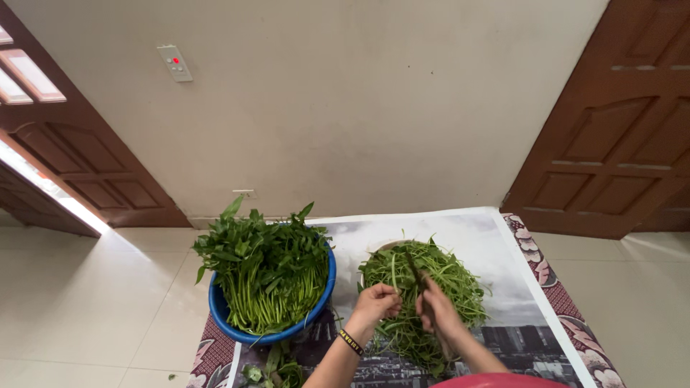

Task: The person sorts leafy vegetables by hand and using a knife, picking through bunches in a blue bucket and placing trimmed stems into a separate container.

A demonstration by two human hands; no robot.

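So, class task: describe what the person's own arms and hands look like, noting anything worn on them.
Both forearms are bare, with no sleeves reaching them and no gloves. The left hand has a narrow black wristband with small yellow markings at the wrist. The right hand shows no band, watch or ring that can be made out.

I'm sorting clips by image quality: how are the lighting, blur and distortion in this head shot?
Head view: even, soft daylight, with a bright glare streak on the floor tiles by the left door; wide-angle lens bends the doors outward; the left hand, right hand and greens in the blue basin look sharp.
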